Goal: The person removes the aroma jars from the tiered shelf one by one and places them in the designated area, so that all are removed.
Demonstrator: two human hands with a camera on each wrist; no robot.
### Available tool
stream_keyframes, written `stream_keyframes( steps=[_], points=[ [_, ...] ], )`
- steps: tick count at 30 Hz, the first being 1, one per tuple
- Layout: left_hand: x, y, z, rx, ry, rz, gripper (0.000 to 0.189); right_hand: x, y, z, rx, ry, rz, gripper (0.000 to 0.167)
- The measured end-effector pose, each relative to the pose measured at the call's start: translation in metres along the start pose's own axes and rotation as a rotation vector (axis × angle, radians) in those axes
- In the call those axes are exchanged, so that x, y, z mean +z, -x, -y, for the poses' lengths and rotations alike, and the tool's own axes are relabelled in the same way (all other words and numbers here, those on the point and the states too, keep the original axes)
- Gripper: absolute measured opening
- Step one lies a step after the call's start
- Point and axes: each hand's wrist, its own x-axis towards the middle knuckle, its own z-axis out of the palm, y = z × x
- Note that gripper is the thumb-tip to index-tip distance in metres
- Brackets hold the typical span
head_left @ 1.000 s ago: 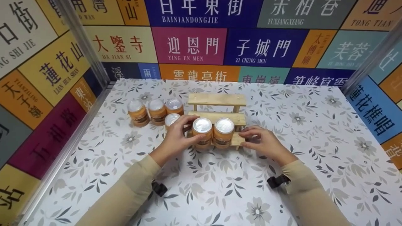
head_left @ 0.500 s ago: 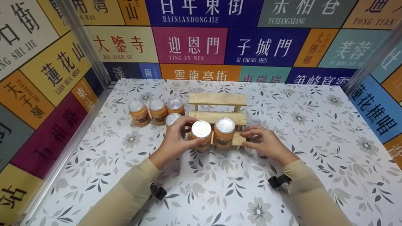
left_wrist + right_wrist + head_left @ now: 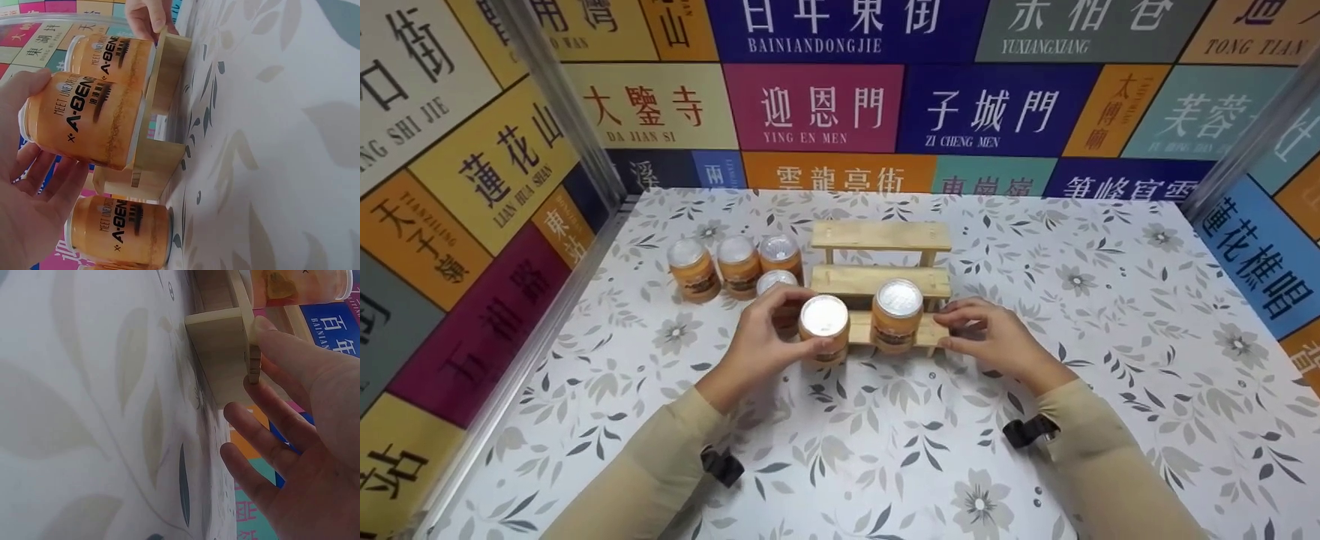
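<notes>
Sleeves (image 3: 645, 457): reach in from lower left and lower right, beige and softly creased, with black wrist cameras (image 3: 722, 466) at the cuffs.
Floral tabletop (image 3: 840, 457): spreads over the lower and middle frame, white, printed with grey leaves and petals.
Left hand (image 3: 757, 334): left of centre, grips one can between thumb and curled fingers; could knock the neighbour behind the knuckles by swinging back.
Held A-BENG can (image 3: 87, 118): near centre in the head view, at or just above the lowest step's left end, hard to tell which; could topple if released with part of the base past the edge. Orange, smooth, cylindrical, silvery-topped.
Right hand (image 3: 997, 341): right of centre, pinches the lowest step's right end, remaining fingers loosely spread; by letting go, could free the stand to slide under a push.
Second A-BENG can (image 3: 895, 322): upright on the lowest step, right of centre; could tip if bumped sideways.
Wooden stand (image 3: 881, 279): centre, three-tiered, pale, flat-planked, faintly grained.
Fourth loose can (image 3: 777, 280): partly hidden behind the left hand.
Row of three cans (image 3: 739, 268): upright, left of the stand.
Sign wall (image 3: 825, 109): fills the upper frame, flat coloured rectangles with lettering.
</notes>
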Motion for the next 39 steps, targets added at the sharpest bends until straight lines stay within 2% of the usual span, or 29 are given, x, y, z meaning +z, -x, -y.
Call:
stream_keyframes(
  steps=[7,13,17,28,33,39],
  points=[
    [-0.015,0.008,-0.002,0.035,-0.002,-0.003,0.061,0.001,-0.001,0.000,-0.002,0.002,-0.012,0.038],
    [-0.037,0.015,-0.007,0.068,-0.036,-0.063,0.059,0.002,-0.002,0.000,0.013,-0.006,0.004,0.039],
    [-0.050,0.018,-0.006,0.040,-0.039,-0.082,0.060,0.000,-0.002,0.002,0.021,-0.007,0.010,0.039],
    [-0.091,0.017,-0.001,-0.016,-0.100,-0.021,0.057,0.001,0.000,0.001,0.023,-0.015,0.013,0.040],
    [-0.104,0.016,0.004,-0.043,-0.123,-0.048,0.056,0.001,0.001,0.000,0.004,-0.018,-0.001,0.039],
    [-0.112,0.015,0.017,-0.090,-0.142,-0.107,0.057,0.001,-0.002,-0.001,-0.026,-0.021,-0.012,0.039]
  ],
)
